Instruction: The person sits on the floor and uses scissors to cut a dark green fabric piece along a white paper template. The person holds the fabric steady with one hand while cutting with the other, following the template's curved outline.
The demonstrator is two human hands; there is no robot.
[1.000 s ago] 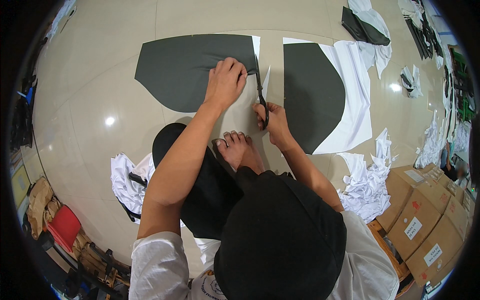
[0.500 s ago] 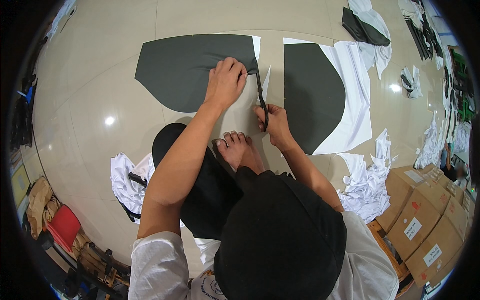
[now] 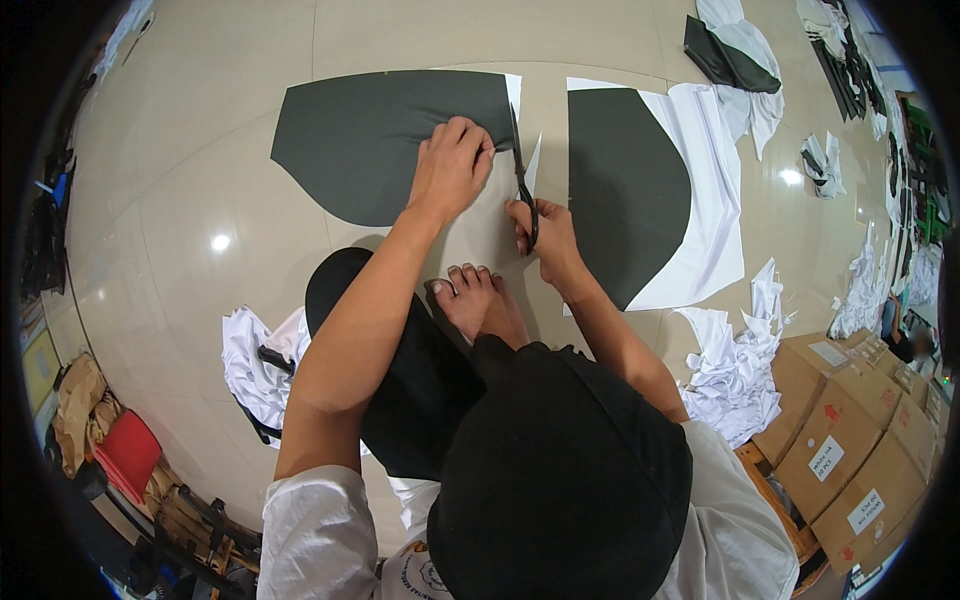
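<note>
My right hand (image 3: 545,240) is closed round the handles of black scissors (image 3: 524,185). Their blades point away from me, along the right edge of a dark grey fabric panel (image 3: 370,140) on the floor. A strip of white fabric (image 3: 514,92) shows beyond that edge. With curled fingers, my left hand (image 3: 455,165) grips the panel near its lower right corner, where the cloth is wrinkled. A narrow white sliver of fabric (image 3: 535,160) lies just right of the blades. Farther right, a second dark grey panel (image 3: 625,190) rests on white fabric (image 3: 715,200).
My bare foot (image 3: 478,302) is on the tiled floor below the scissors. Crumpled white cloth (image 3: 730,380) lies at the right, with more white cloth (image 3: 245,350) at the left. Cardboard boxes (image 3: 840,430) stand lower right; a red chair (image 3: 127,455) is lower left.
My right hand has moved slightly forward with the scissors, and the blade tips now reach farther up the panel's right edge. My left hand stays in place.
</note>
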